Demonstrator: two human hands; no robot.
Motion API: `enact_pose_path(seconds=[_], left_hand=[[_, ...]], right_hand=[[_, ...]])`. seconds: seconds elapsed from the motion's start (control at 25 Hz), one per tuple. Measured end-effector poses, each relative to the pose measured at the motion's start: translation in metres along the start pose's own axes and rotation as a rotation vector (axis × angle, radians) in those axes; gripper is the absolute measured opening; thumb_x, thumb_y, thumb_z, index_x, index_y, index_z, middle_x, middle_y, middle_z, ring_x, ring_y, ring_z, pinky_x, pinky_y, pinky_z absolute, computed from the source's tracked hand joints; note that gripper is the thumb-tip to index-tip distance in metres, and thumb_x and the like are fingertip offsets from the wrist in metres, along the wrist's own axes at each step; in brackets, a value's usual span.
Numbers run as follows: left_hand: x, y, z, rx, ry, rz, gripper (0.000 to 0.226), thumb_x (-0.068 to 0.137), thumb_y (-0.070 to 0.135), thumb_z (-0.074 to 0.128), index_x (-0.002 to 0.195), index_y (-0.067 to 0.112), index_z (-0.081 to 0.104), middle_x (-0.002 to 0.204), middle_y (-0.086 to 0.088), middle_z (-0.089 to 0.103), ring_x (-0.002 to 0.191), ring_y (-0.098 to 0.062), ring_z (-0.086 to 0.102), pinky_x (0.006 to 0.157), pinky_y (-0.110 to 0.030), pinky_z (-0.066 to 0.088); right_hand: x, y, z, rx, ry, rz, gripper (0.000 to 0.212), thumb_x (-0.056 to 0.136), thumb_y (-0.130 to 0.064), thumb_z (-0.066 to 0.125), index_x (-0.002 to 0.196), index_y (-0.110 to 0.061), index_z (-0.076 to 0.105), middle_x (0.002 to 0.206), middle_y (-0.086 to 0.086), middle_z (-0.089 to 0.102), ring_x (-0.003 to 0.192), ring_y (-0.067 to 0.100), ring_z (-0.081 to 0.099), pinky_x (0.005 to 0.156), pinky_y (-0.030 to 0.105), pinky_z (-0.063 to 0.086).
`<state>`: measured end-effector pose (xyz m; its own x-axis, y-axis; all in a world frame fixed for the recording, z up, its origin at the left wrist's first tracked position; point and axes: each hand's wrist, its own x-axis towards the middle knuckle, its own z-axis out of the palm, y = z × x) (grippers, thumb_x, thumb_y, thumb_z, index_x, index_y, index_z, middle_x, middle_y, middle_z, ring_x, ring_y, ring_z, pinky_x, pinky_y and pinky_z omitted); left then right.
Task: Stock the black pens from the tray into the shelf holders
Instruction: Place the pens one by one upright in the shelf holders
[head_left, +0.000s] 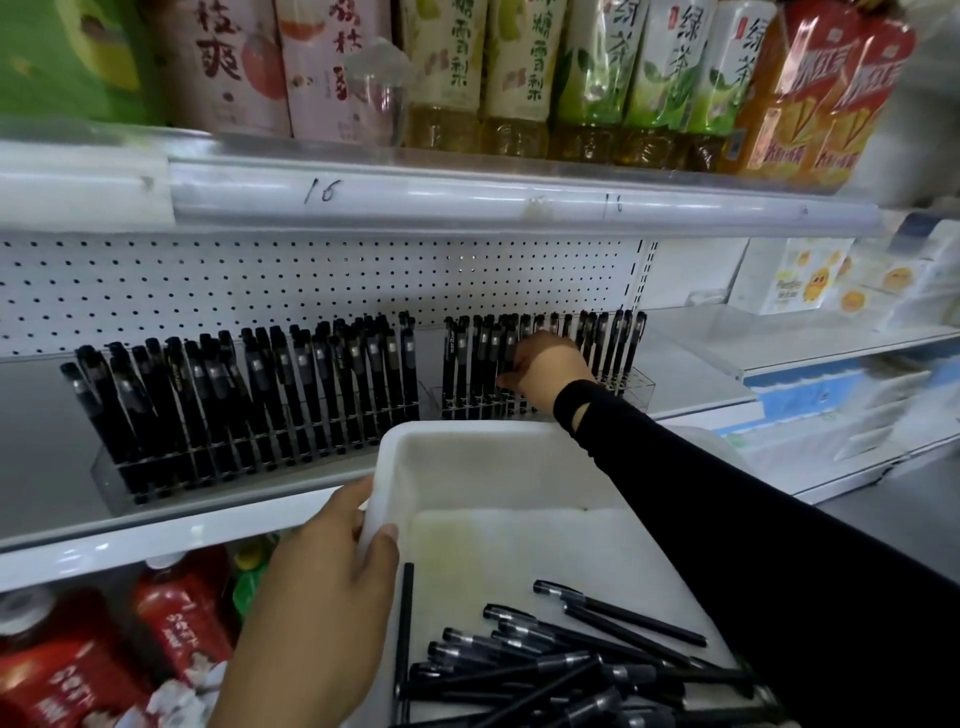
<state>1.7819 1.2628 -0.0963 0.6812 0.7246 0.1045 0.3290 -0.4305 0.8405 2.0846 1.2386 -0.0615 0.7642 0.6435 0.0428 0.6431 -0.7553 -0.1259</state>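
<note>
While the left grip (322, 582) clamps the tray (493, 467) by its rim, the right grip (545, 371) sits among upright pens (618, 343) in the right holder (636, 387) — whether it pinches one, I cannot tell; loose black pens (550, 667) lie flat in the tray, below and nearer.

The left holder (249, 410), at ten o'clock from the tray (467, 457), is packed tight with upright pens (291, 374). A narrow bare gap separates it from the right holder (636, 387) at twelve o'clock. There the right grip (545, 369), curled round a pen (511, 348), fills the middle rows, and its sleeve (675, 467) bars the tray's far right corner. Open shelf floor (685, 379) lies at two o'clock. The upper shelf edge (467, 202) caps the room overhead; the pegboard (311, 280) closes the back. Loose pens (571, 665) clutter the tray at five o'clock. The left grip (322, 587) holds its rim at nine o'clock.
</note>
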Motion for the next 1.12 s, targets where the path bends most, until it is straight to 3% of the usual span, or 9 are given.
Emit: enact_pose_path(seconds=[0.2, 0.32, 0.44, 0.56, 0.68, 0.76, 0.88, 0.96, 1.12], left_hand=[[-0.002, 0.001, -0.002, -0.012, 0.011, 0.004, 0.032, 0.099, 0.024, 0.052, 0.126, 0.040, 0.056, 0.085, 0.019, 0.067, 0.080, 0.002, 0.062, 0.064, -0.014, 0.042], [-0.003, 0.001, -0.003, -0.015, 0.014, 0.009, 0.033, 0.099, 0.024, 0.051, 0.127, 0.043, 0.054, 0.086, 0.022, 0.066, 0.081, 0.003, 0.062, 0.064, -0.014, 0.042], [-0.004, 0.000, -0.004, -0.031, -0.005, -0.001, 0.033, 0.100, 0.025, 0.050, 0.129, 0.042, 0.053, 0.088, 0.022, 0.067, 0.082, 0.002, 0.062, 0.066, -0.017, 0.044], [-0.007, 0.002, -0.005, -0.026, -0.011, -0.004, 0.034, 0.100, 0.026, 0.050, 0.131, 0.040, 0.054, 0.091, 0.023, 0.066, 0.085, 0.002, 0.061, 0.067, -0.018, 0.044], [-0.010, 0.005, -0.005, -0.017, -0.004, -0.015, 0.032, 0.100, 0.027, 0.049, 0.128, 0.041, 0.054, 0.089, 0.018, 0.069, 0.081, -0.002, 0.063, 0.066, -0.023, 0.046], [-0.013, 0.007, -0.004, -0.001, -0.009, -0.021, 0.030, 0.100, 0.028, 0.049, 0.127, 0.042, 0.054, 0.091, 0.017, 0.069, 0.081, -0.003, 0.064, 0.066, -0.025, 0.048], [-0.014, 0.009, -0.003, 0.016, 0.004, -0.017, 0.028, 0.101, 0.027, 0.049, 0.125, 0.039, 0.054, 0.089, 0.019, 0.067, 0.080, 0.000, 0.062, 0.064, -0.021, 0.045], [-0.015, 0.010, -0.004, 0.017, 0.008, -0.019, 0.029, 0.100, 0.026, 0.049, 0.126, 0.039, 0.054, 0.091, 0.020, 0.067, 0.082, 0.000, 0.062, 0.065, -0.021, 0.045], [-0.012, 0.009, -0.004, 0.021, -0.007, -0.031, 0.032, 0.101, 0.027, 0.049, 0.130, 0.039, 0.053, 0.093, 0.017, 0.068, 0.081, -0.001, 0.062, 0.063, -0.019, 0.044]], right_hand=[[0.000, 0.000, 0.002, -0.008, -0.018, 0.056, 0.038, 0.093, -0.040, 0.065, 0.104, -0.004, 0.069, 0.091, 0.006, 0.060, 0.081, 0.024, 0.057, 0.072, 0.028, 0.047], [-0.031, 0.006, -0.006, 0.157, 0.208, -0.009, 0.019, 0.090, -0.031, 0.070, 0.094, -0.012, 0.072, 0.091, 0.004, 0.070, 0.083, 0.021, 0.065, 0.080, 0.032, 0.055], [-0.089, 0.004, -0.030, 0.157, 0.392, -0.152, 0.023, 0.091, -0.040, 0.067, 0.077, -0.023, 0.062, 0.069, -0.007, 0.064, 0.066, 0.009, 0.059, 0.062, 0.024, 0.046], [-0.149, 0.003, -0.038, 0.065, 0.076, -0.330, 0.029, 0.089, -0.047, 0.068, 0.072, -0.024, 0.061, 0.066, -0.011, 0.061, 0.063, 0.003, 0.056, 0.057, 0.019, 0.037], [-0.179, 0.017, -0.015, -0.247, -0.324, -0.315, 0.023, 0.081, -0.046, 0.075, 0.091, -0.027, 0.067, 0.086, -0.011, 0.061, 0.089, 0.016, 0.061, 0.074, 0.028, 0.047], [-0.187, 0.026, 0.001, -0.325, -0.472, -0.252, 0.030, 0.080, -0.041, 0.078, 0.103, -0.028, 0.065, 0.099, -0.003, 0.061, 0.100, 0.023, 0.061, 0.079, 0.031, 0.047], [-0.186, 0.029, 0.014, -0.295, -0.520, -0.228, 0.029, 0.081, -0.033, 0.079, 0.104, -0.019, 0.068, 0.104, 0.003, 0.067, 0.100, 0.025, 0.063, 0.080, 0.034, 0.052], [-0.183, 0.028, 0.014, -0.256, -0.510, -0.241, 0.024, 0.080, -0.034, 0.079, 0.093, -0.017, 0.068, 0.092, -0.001, 0.067, 0.093, 0.023, 0.063, 0.076, 0.031, 0.051], [-0.172, 0.024, -0.020, -0.013, -0.342, -0.213, 0.023, 0.084, -0.040, 0.076, 0.071, -0.024, 0.064, 0.066, -0.008, 0.063, 0.061, 0.005, 0.060, 0.064, 0.023, 0.048]])
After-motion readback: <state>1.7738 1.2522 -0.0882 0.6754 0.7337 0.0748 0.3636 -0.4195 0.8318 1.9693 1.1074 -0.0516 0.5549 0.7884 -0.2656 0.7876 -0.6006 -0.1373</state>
